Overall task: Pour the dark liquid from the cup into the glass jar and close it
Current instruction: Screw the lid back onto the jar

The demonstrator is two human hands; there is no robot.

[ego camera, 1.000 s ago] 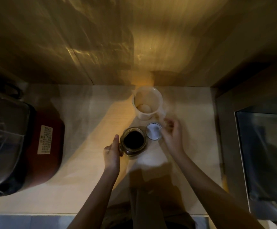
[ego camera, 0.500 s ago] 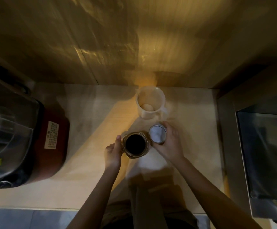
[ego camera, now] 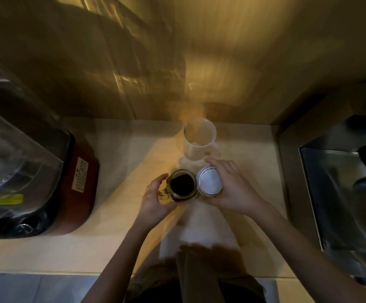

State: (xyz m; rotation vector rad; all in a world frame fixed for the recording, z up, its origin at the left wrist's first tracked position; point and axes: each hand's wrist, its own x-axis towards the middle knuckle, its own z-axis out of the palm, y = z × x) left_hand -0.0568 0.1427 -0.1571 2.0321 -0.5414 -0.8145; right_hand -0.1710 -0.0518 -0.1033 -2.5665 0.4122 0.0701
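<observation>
The glass jar [ego camera: 182, 186] stands on the light wooden counter [ego camera: 116, 162], open at the top and filled with dark liquid. My left hand [ego camera: 152, 199] grips its left side near the handle. My right hand [ego camera: 230, 189] holds the round jar lid [ego camera: 209, 182], its pale inner face turned up, just to the right of the jar's mouth and touching its rim or close to it. Behind them the white plastic cup [ego camera: 199, 138] stands upright and looks drained of dark liquid.
A red and black appliance [ego camera: 77, 189] with a clear jug [ego camera: 9, 149] fills the left of the counter. A steel sink [ego camera: 339, 193] lies at the right. The wooden wall [ego camera: 199, 62] rises just behind the cup.
My right hand picked the lid up from the counter beside the jar and lifted it next to the jar's mouth. My left hand stayed on the jar.
</observation>
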